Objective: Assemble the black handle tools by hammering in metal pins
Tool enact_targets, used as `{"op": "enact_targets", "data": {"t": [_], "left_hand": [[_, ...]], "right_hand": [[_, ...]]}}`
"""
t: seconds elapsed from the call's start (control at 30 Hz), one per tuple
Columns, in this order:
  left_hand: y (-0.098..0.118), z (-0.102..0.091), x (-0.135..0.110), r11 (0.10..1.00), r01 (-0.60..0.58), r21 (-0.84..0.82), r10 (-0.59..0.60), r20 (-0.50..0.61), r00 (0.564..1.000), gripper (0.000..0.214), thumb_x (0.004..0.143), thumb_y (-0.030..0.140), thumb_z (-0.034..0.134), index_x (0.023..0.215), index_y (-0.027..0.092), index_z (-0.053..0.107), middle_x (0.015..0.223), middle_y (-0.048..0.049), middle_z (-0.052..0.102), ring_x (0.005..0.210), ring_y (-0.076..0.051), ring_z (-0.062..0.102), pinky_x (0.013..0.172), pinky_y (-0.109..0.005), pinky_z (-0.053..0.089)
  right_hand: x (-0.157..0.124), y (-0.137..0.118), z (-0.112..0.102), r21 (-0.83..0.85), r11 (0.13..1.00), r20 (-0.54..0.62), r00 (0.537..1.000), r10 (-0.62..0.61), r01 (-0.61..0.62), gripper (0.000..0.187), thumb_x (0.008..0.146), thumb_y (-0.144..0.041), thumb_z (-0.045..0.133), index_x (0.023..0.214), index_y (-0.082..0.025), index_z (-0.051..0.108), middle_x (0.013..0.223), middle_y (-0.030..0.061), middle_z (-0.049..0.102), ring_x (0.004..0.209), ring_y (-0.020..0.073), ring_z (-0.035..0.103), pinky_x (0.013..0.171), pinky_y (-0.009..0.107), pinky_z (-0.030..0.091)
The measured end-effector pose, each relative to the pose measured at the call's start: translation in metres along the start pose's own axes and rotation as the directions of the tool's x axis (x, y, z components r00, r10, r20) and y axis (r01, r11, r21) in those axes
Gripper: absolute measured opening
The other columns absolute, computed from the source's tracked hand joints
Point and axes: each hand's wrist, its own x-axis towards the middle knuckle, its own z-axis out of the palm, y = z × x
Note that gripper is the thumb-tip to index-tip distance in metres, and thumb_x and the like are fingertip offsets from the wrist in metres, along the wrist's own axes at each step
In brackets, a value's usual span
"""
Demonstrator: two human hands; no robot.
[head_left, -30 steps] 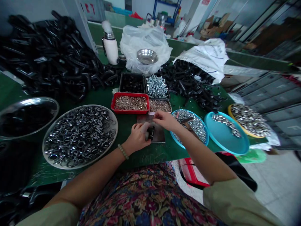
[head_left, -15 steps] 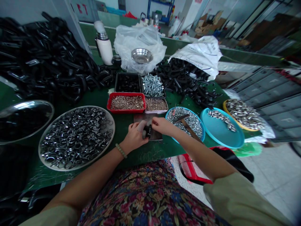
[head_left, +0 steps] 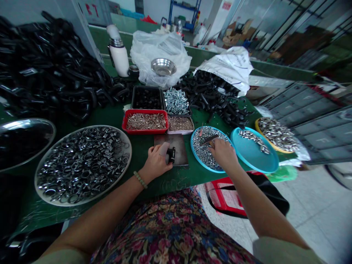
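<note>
- Green surface (head_left: 139,145) in a workshop carried heaped black plastic parts (head_left: 46,73) and silver hardware (head_left: 205,156) in a blue tray (head_left: 191,152).
- Small black part (head_left: 171,155) gripped firmly in left hand (head_left: 155,163), over a dark metal plate (head_left: 176,143).
- Right hand (head_left: 224,153) curled down at the tray; contents could not be determined.

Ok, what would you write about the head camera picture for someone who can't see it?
A person's left hand holds a small black part over a metal plate, while the right hand touches small silver parts in a blue tray.
</note>
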Motion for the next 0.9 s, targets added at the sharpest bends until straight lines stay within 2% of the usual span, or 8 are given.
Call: {"op": "enact_targets", "data": {"t": [0.1, 0.2, 0.33, 0.43, 0.63, 0.73, 0.8, 0.9], "left_hand": [[0.000, 0.001, 0.000, 1.000, -0.008, 0.025, 0.009, -0.008, 1.000, 0.060, 0.072, 0.030, 0.063, 0.127, 0.020, 0.040, 0.120, -0.0104, 0.057, 0.113, -0.029, 0.051, 0.099, -0.045, 0.030], [-0.001, 0.001, 0.000, 0.999, -0.017, 0.031, 0.017, -0.001, 1.000, 0.063, 0.072, 0.031, 0.063, 0.128, 0.018, 0.038, 0.122, -0.0108, 0.057, 0.112, -0.030, 0.051, 0.099, -0.045, 0.030], [-0.002, 0.002, 0.000, 1.000, -0.015, 0.027, 0.015, -0.005, 1.000, 0.066, 0.072, 0.031, 0.062, 0.131, 0.017, 0.034, 0.123, -0.0113, 0.057, 0.112, -0.030, 0.052, 0.099, -0.044, 0.030], [-0.002, 0.003, 0.000, 1.000, -0.006, 0.020, 0.006, -0.009, 1.000, 0.067, 0.073, 0.030, 0.062, 0.132, 0.016, 0.034, 0.123, -0.0119, 0.057, 0.112, -0.030, 0.052, 0.099, -0.044, 0.030], [0.001, -0.003, -0.001, 0.997, -0.035, 0.063, 0.035, -0.002, 0.999, 0.064, 0.075, 0.028, 0.062, 0.134, 0.019, 0.040, 0.121, -0.0126, 0.059, 0.113, -0.030, 0.053, 0.102, -0.048, 0.030], [0.004, -0.005, 0.004, 0.981, -0.151, 0.119, 0.143, 0.071, 0.987, 0.048, 0.079, 0.023, 0.057, 0.127, 0.026, 0.052, 0.119, -0.0110, 0.061, 0.112, -0.030, 0.054, 0.109, -0.055, 0.021], [0.005, -0.006, 0.012, 0.986, -0.157, 0.055, 0.150, 0.102, 0.983, 0.042, 0.079, 0.023, 0.056, 0.121, 0.025, 0.059, 0.119, -0.0121, 0.062, 0.113, -0.031, 0.054, 0.110, -0.058, 0.020], [0.007, -0.016, 0.026, 0.919, 0.096, -0.382, -0.062, 0.101, 0.993, 0.038, 0.077, 0.031, 0.056, 0.112, 0.019, 0.064, 0.113, -0.0127, 0.065, 0.113, -0.031, 0.056, 0.106, -0.052, 0.034]], "right_hand": [[-0.014, 0.024, 0.016, -0.002, 0.992, 0.099, 0.987, 0.127, -0.128, 0.028, 0.093, -0.024, 0.047, 0.115, -0.007, 0.053, 0.108, 0.0215, 0.063, 0.104, 0.0332, 0.060, 0.082, 0.043, 0.047], [-0.028, 0.003, 0.007, 0.190, 0.972, 0.073, 0.989, 0.125, -0.137, 0.036, 0.096, -0.025, 0.037, 0.128, -0.011, 0.047, 0.117, 0.0205, 0.061, 0.098, 0.0301, 0.064, 0.079, 0.041, 0.049], [-0.042, -0.046, -0.033, 0.594, 0.800, 0.060, 0.987, -0.147, 0.083, 0.037, 0.098, -0.031, 0.033, 0.132, -0.022, 0.045, 0.123, 0.0124, 0.062, 0.103, 0.0273, 0.064, 0.085, 0.040, 0.049], [-0.045, -0.069, -0.054, 0.708, 0.682, -0.019, 0.970, -0.243, 0.185, 0.037, 0.098, -0.033, 0.035, 0.133, -0.025, 0.044, 0.126, 0.0102, 0.062, 0.108, 0.0274, 0.062, 0.089, 0.040, 0.048], [-0.036, -0.064, -0.039, 0.649, 0.753, 0.126, 0.960, -0.250, 0.111, 0.037, 0.098, -0.031, 0.035, 0.131, -0.021, 0.047, 0.119, 0.0117, 0.065, 0.105, 0.0267, 0.064, 0.090, 0.039, 0.047], [-0.035, -0.041, -0.019, 0.534, 0.844, 0.097, 0.995, -0.020, -0.035, 0.040, 0.099, -0.034, 0.035, 0.138, -0.026, 0.041, 0.125, 0.0091, 0.062, 0.106, 0.0244, 0.063, 0.087, 0.035, 0.048], [-0.034, -0.022, -0.004, 0.392, 0.896, 0.098, 0.978, 0.185, -0.209, 0.043, 0.099, -0.035, 0.038, 0.141, -0.029, 0.039, 0.124, 0.0094, 0.061, 0.101, 0.0244, 0.065, 0.082, 0.035, 0.050], [-0.028, 0.014, 0.019, 0.290, 0.908, 0.074, 0.953, 0.292, -0.301, 0.042, 0.097, -0.038, 0.044, 0.137, -0.028, 0.047, 0.119, 0.0091, 0.062, 0.099, 0.0232, 0.064, 0.083, 0.036, 0.050]]}}
